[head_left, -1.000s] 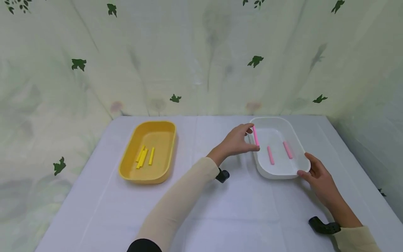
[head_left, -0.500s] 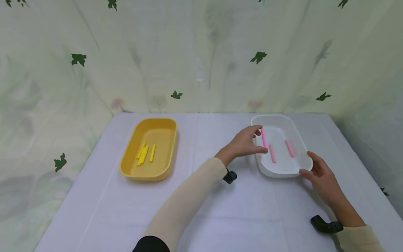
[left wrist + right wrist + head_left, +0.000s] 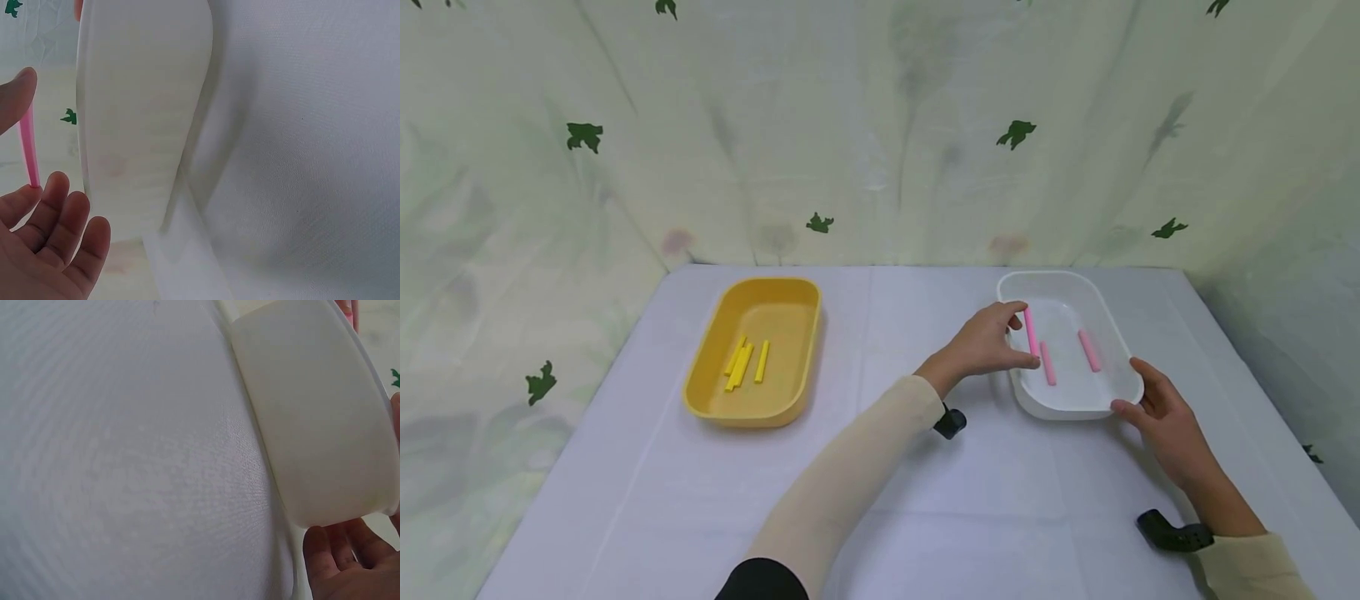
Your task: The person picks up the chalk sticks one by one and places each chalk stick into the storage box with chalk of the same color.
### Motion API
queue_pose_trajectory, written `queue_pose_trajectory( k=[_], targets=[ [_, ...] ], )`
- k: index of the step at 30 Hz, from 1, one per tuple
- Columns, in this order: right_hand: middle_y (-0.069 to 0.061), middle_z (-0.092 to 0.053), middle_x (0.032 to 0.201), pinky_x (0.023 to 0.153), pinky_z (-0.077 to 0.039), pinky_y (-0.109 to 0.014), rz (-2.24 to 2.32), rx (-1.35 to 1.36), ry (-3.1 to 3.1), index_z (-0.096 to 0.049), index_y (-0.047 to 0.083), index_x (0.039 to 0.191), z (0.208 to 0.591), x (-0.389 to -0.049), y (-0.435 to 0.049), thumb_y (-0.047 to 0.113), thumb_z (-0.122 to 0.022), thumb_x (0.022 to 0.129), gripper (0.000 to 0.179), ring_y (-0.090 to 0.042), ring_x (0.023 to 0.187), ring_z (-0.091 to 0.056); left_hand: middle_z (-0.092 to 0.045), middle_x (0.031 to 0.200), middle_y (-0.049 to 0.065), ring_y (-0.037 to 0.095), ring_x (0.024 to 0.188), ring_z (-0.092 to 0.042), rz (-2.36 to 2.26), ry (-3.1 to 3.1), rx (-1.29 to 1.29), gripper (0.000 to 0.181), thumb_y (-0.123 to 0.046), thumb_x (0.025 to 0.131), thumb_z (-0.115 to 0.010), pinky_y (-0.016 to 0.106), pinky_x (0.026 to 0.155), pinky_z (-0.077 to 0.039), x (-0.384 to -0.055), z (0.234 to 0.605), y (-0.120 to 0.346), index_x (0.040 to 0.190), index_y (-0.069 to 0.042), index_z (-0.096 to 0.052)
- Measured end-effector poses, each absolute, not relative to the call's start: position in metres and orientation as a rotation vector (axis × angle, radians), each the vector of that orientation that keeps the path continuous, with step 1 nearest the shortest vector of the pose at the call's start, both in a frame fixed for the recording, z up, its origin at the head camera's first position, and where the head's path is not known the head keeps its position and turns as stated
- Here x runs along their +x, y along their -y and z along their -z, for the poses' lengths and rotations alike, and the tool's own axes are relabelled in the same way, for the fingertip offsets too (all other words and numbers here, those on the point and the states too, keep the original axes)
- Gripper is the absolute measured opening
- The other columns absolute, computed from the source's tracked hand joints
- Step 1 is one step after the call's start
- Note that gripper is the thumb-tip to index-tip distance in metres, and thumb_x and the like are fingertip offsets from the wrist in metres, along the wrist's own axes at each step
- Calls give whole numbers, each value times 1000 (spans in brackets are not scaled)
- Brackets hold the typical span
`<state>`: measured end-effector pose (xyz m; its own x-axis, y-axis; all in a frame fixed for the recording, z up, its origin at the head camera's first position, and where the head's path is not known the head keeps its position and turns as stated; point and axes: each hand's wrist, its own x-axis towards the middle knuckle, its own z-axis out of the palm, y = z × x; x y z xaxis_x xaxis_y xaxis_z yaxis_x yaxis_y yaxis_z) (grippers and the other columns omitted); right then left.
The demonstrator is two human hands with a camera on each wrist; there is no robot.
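A bright pink stick (image 3: 1031, 332) is pinched lengthwise between the thumb and a finger of my left hand (image 3: 983, 342), over the left side of a white tray (image 3: 1063, 410). In the left wrist view the pink stick (image 3: 29, 150) spans from thumb to fingertip, above the tray's rim. Two paler pink sticks, one on the left (image 3: 1048, 364) and one on the right (image 3: 1089, 351), lie on the tray's floor. My right hand (image 3: 1165, 425) grips the tray's near right corner; in the right wrist view its fingers (image 3: 322, 550) reach under the white tray (image 3: 312, 425).
On the left of the table stands a yellow tray (image 3: 745, 421) with several yellow sticks (image 3: 741, 365) in it. A white cloth (image 3: 925, 517) covers the table. Behind hangs a pale curtain (image 3: 850, 125) with green leaf shapes.
My left hand has moved to the right with the pink stick, from the tray's left rim to over its inside. The right hand keeps its grip on the corner.
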<state>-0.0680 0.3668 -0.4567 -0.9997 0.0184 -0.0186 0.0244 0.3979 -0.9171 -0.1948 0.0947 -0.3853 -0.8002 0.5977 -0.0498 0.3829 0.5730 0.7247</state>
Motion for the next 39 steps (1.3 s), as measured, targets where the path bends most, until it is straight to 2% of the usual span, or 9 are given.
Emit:
queue_pose_trajectory(
  k=[7,14,19,27,34,39],
  targets=[
    [-18,-6,168,89,-37,6,1680,76,-2641,-9,20,161,457,-68,-366,21,-59,100,79,-2,146,-27,-61,131,7,14,106,-54,-1019,-2530,829,84,-36,81,-80,19,84,-49,-196,387,-96,150,-11,-40],
    [-14,-6,169,90,-38,5,1738,50,-2601,-10,20,161,456,-66,-366,18,-58,100,77,11,137,-29,-61,131,8,16,109,-55,-978,-2552,840,83,-36,81,-80,19,84,-48,-197,389,-97,150,-10,-41],
    [-14,-6,169,90,-38,5,1734,32,-2602,-10,19,161,454,-66,-367,18,-58,101,77,8,140,-28,-59,130,6,16,112,-55,-972,-2549,826,83,-36,81,-80,21,89,-50,-198,389,-96,150,-10,-41],
    [-12,-6,169,91,-37,5,1768,8,-2590,-10,17,161,453,-65,-368,15,-57,101,76,14,136,-28,-57,129,7,16,111,-55,-961,-2570,823,82,-37,81,-80,21,89,-50,-200,393,-98,148,-10,-43],
    [-14,-4,169,91,-37,6,1760,42,-2593,-10,19,161,456,-66,-368,18,-58,101,77,2,145,-25,-54,134,8,18,119,-56,-916,-2594,822,83,-39,81,-80,22,95,-51,-201,394,-102,149,-8,-43],
    [-14,-5,169,92,-37,5,1770,28,-2589,-10,19,161,457,-68,-367,17,-58,100,77,4,143,-25,-52,137,8,17,114,-57,-954,-2588,815,85,-42,81,-78,23,93,-51,-201,390,-92,150,-7,-42]
  ],
)
